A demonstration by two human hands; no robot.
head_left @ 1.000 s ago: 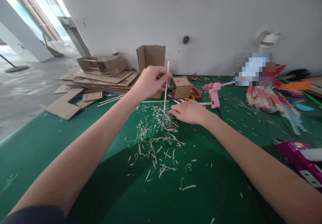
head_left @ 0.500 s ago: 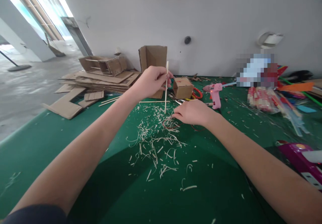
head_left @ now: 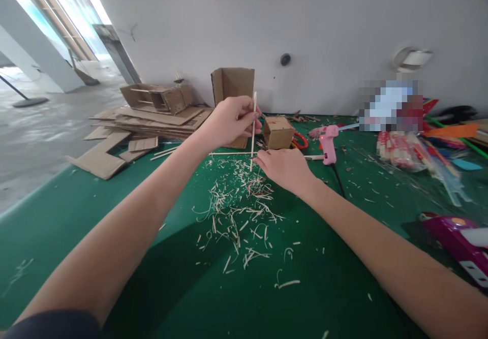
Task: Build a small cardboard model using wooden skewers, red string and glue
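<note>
Head view, green tabletop (head_left: 324,298), scattered shavings (head_left: 218,202), upright stick (head_left: 253,136), grey wall (head_left: 198,19).

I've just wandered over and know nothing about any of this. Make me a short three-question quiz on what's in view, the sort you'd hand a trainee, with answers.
1. Multiple choice: what colour is the glue gun? A: green. B: pink. C: orange.
2. True or false: the left hand holds a thin stick roughly upright, and the right hand is near its lower end.
3. Fill the gap: pale, curly ____ lie scattered on the table.

Key: 1. B, pink. 2. True. 3. Shavings.
</note>
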